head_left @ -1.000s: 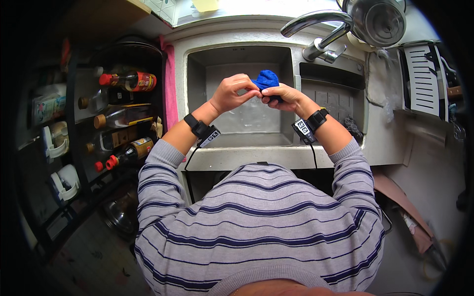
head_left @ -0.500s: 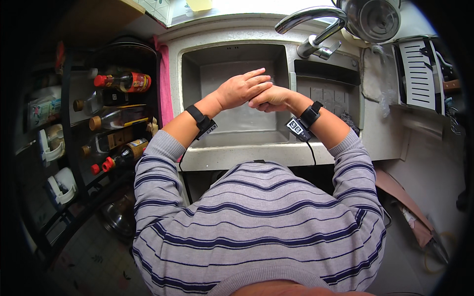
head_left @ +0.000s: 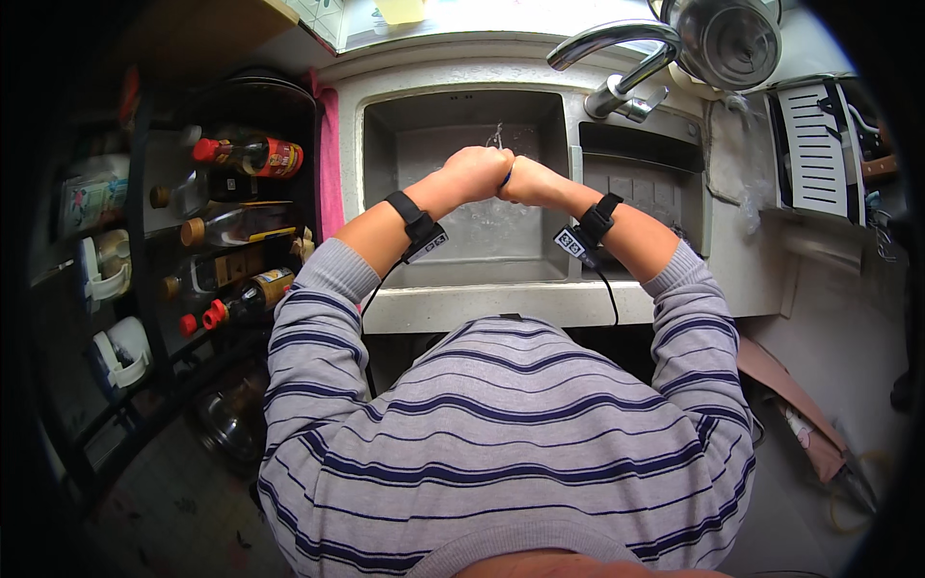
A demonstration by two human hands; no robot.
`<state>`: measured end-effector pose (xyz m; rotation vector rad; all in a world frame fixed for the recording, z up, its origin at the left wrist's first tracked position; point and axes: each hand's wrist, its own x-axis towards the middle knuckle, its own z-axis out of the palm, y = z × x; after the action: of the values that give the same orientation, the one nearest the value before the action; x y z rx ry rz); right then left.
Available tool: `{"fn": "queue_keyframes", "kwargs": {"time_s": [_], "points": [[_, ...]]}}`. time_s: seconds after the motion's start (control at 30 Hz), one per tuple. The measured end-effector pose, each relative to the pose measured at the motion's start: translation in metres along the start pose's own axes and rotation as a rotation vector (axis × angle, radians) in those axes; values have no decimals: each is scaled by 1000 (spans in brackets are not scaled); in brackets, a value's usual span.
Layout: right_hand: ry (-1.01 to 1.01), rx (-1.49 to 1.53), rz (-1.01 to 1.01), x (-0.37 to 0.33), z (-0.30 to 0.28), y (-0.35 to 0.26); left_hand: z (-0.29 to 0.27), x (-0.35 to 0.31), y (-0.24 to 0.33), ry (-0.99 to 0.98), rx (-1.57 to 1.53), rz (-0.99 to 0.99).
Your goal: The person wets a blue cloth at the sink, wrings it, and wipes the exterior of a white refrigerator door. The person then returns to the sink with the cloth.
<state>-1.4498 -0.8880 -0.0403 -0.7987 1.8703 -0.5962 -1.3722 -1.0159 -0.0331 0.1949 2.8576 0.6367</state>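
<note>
The person's left hand [head_left: 475, 173] and right hand [head_left: 532, 183] are meeting over the sink [head_left: 472, 260], pressing end to end above its middle. Both are making fists: the fingers are clenching a blue cloth [head_left: 505, 179] between them, and only a thin dark edge of it is peeking out where the fists are touching. The rest is hiding inside the hands, so how much each one is gripping cannot be told. Water [head_left: 499, 135] is splashing in the sink just beyond the fists.

Each wrist is wearing a black strap [head_left: 597, 217], and both forearms are reaching in from the near side of the sink. A chrome faucet [head_left: 609, 99] is standing at the sink's far right corner, and a smaller basin [head_left: 626, 183] is adjoining its right side. The pale desk [head_left: 462, 310] is surrounding the sink. A pink towel [head_left: 330, 173] is hanging along the sink's left, with a red-labelled bottle [head_left: 279, 157] resting farther left. A white slotted rack [head_left: 814, 149] is standing well to the sink's right.
</note>
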Motion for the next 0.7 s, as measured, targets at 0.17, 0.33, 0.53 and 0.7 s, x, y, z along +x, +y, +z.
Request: {"fn": "queue_keyframes", "kwargs": {"time_s": [0.17, 0.33, 0.53, 0.7], "points": [[122, -368, -119, 7, 3, 2, 2, 3, 3, -101, -32, -193], [112, -487, 19, -1, 0, -8, 11, 1, 3, -137, -177, -329], [98, -755, -21, -9, -1, -19, 21, 1, -3, -125, -388, -310], [71, -808, -91, -11, -3, -19, 15, -1, -3, -324, -715, -493]]}}
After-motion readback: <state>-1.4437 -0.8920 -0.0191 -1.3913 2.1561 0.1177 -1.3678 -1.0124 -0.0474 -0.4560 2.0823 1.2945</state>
